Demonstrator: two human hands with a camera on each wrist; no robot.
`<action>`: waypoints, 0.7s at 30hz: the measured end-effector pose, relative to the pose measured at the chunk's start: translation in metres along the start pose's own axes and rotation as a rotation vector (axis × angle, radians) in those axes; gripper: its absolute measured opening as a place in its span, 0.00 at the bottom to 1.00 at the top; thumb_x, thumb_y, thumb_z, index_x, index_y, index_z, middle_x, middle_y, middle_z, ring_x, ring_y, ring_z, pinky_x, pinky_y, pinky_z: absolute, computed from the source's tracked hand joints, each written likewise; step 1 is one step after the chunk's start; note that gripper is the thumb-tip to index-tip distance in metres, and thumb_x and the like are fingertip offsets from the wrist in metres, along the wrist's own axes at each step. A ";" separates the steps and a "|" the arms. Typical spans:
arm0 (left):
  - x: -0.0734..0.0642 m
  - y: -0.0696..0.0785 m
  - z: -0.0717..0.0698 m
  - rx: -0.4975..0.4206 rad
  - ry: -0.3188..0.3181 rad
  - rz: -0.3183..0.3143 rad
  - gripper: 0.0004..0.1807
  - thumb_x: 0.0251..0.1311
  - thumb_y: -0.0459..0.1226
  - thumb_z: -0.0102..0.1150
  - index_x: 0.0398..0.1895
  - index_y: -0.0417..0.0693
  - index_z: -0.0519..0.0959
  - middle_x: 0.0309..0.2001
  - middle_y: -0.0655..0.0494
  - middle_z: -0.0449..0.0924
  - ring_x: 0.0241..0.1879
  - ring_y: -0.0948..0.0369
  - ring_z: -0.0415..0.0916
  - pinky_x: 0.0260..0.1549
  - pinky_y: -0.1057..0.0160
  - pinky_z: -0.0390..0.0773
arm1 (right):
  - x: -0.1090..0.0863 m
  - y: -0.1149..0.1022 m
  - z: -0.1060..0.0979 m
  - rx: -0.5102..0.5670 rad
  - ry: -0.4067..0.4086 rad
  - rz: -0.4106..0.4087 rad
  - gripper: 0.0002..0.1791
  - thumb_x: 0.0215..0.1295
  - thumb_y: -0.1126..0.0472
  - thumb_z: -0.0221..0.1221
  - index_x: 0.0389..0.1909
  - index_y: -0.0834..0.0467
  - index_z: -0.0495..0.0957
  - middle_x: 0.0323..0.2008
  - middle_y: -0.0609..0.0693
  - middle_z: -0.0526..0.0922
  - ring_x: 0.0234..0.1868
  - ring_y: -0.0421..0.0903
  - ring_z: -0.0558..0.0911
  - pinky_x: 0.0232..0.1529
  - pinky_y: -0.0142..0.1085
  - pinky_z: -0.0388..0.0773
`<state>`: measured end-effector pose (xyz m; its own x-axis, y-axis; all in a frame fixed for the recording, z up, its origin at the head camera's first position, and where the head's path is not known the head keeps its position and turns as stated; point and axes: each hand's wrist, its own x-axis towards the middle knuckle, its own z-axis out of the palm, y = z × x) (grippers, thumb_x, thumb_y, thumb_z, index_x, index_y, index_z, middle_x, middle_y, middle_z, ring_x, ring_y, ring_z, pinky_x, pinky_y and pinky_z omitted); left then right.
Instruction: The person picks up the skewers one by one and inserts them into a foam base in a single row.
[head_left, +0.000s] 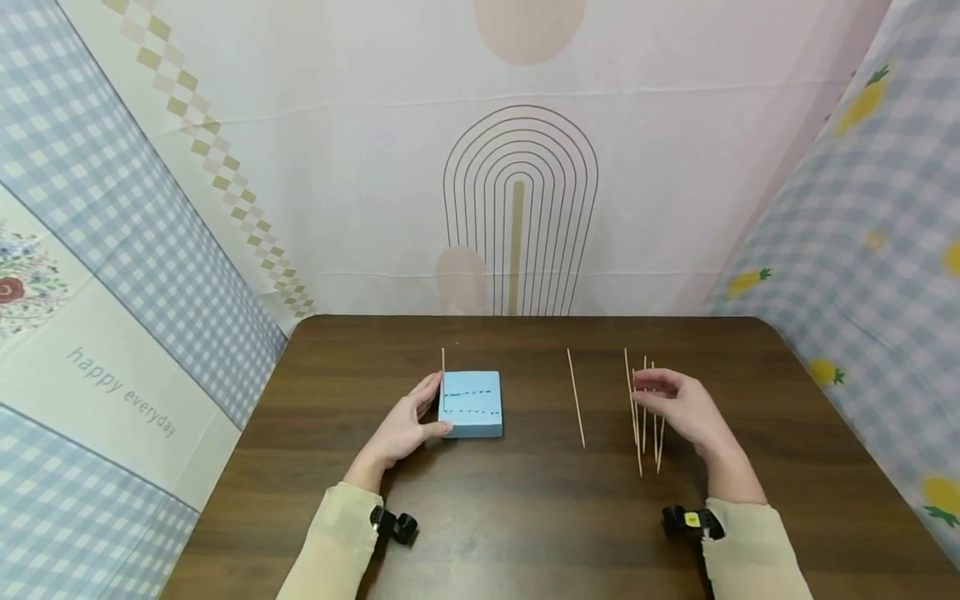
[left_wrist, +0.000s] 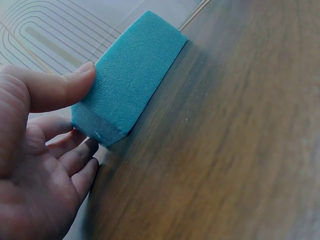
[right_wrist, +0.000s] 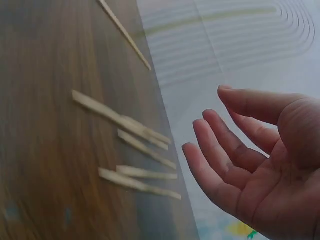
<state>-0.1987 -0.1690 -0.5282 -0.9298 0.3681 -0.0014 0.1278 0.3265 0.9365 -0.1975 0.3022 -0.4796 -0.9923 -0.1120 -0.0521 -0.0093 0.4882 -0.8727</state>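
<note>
On the left part of the table, my left hand grips the left side of a blue foam block, thumb at the near corner and fingers behind. Two rows of dark marks run across its top. A thin wooden stick stands upright at the block's left edge. My right hand hovers over several loose wooden sticks. In the right wrist view, the fingers of that hand are loosely bent with nothing between them, and the sticks lie apart from it.
One separate stick lies between the block and the group of sticks. The brown wooden table ends at a patterned cloth backdrop. Checked cloths hang at the left and right sides.
</note>
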 end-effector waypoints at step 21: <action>0.000 0.001 0.000 -0.005 0.004 0.005 0.50 0.68 0.32 0.71 0.87 0.43 0.53 0.87 0.42 0.43 0.84 0.44 0.44 0.79 0.41 0.53 | -0.005 0.040 -0.029 -0.128 0.034 0.104 0.29 0.70 0.65 0.70 0.67 0.74 0.74 0.61 0.72 0.81 0.51 0.46 0.84 0.42 0.28 0.82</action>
<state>-0.1981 -0.1685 -0.5278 -0.9305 0.3662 0.0042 0.1304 0.3207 0.9382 -0.1965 0.3474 -0.4997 -0.9923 -0.0265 -0.1206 0.0805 0.6025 -0.7941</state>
